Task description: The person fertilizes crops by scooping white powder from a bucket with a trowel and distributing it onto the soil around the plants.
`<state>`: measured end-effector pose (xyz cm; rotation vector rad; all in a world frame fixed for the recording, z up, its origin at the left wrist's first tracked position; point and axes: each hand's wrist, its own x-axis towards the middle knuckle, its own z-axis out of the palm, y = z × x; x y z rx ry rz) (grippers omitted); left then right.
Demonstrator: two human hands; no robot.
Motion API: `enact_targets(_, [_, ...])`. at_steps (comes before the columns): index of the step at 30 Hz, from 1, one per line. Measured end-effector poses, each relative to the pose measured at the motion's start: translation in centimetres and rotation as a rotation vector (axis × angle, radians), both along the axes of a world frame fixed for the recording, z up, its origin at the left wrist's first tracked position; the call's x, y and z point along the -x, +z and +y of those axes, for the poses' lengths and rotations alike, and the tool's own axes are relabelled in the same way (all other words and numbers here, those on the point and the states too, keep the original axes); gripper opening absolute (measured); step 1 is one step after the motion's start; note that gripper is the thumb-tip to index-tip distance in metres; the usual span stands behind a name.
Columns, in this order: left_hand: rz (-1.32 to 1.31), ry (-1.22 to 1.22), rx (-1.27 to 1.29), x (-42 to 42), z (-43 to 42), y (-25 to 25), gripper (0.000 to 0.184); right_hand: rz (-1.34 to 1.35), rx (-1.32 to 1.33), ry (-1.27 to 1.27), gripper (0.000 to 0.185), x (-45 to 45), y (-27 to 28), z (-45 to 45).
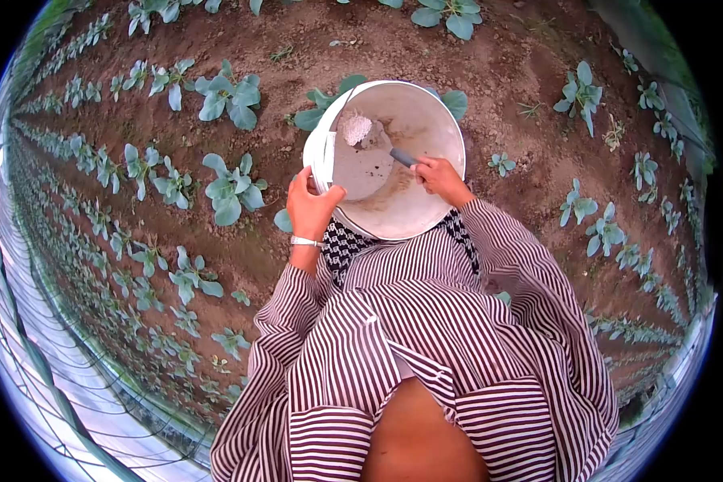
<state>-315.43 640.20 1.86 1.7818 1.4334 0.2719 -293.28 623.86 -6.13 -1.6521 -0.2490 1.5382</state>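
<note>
steadying the white bucket (442, 132) at upper centre of the frame, the left hand (310, 210) has its grip on the rim, presumably against tipping; the right hand (440, 178) wraps the scoop (402, 157) by its handle, head inside (pale granules (355, 128) heaped there).

My left hand (312, 207) grips the white bucket (439, 120) by its rim at eight o'clock. My right hand (440, 181), toward four, wraps the handle of a grey-handled tool (402, 157) pointing to ten, where a pale clump (355, 128) sits. A leafy plant (231, 191) stands at nine o'clock, in brown soil (498, 96).
</note>
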Motion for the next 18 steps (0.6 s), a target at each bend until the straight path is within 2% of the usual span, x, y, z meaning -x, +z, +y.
enact_targets(3, [0.0, -0.014, 0.032, 3.6, 3.8, -2.8, 0.054, 0.115, 0.026, -0.11, 0.024, 3.8, 2.1, 1.2])
enact_targets(4, [-0.003, 0.016, 0.135, 4.3, 5.1, -2.5, 0.072, 0.142, 0.016, -0.133, 0.025, 4.9, 2.1, 1.2])
enact_targets(6, [0.018, 0.042, 0.156, 6.5, 7.0, -4.0, 0.071, 0.145, 0.011, -0.153, 0.024, 7.0, 2.7, 1.1])
enact_targets(7, [0.015, 0.063, 0.168, 7.1, 7.8, -4.0, 0.071, 0.29, -0.02, -0.284, 0.022, 8.0, 3.0, 0.8])
enact_targets(9, [-0.014, 0.098, 0.243, 8.6, 9.0, -3.6, 0.075, 0.213, 0.009, -0.291, 0.024, 9.7, 3.2, 0.4])
enact_targets(10, [0.033, 0.082, 0.138, 10.1, 9.6, -4.8, 0.066, 0.174, 0.041, -0.238, 0.03, 9.9, 3.6, 0.1])
enact_targets(11, [0.078, 0.074, 0.03, 11.8, 10.0, -6.4, 0.057, 0.226, 0.009, -0.298, 0.03, 10.4, 3.9, -0.2])
enact_targets(13, [0.057, 0.131, 0.064, 14.0, 10.7, -6.5, 0.057, 0.199, 0.108, -0.386, 0.031, 10.9, 3.9, -0.7])
enact_targets(18, [0.074, 0.289, 0.178, 17.2, 12.2, -4.3, 0.054, 0.143, 0.117, -0.379, 0.025, 10.1, 1.4, -2.4])
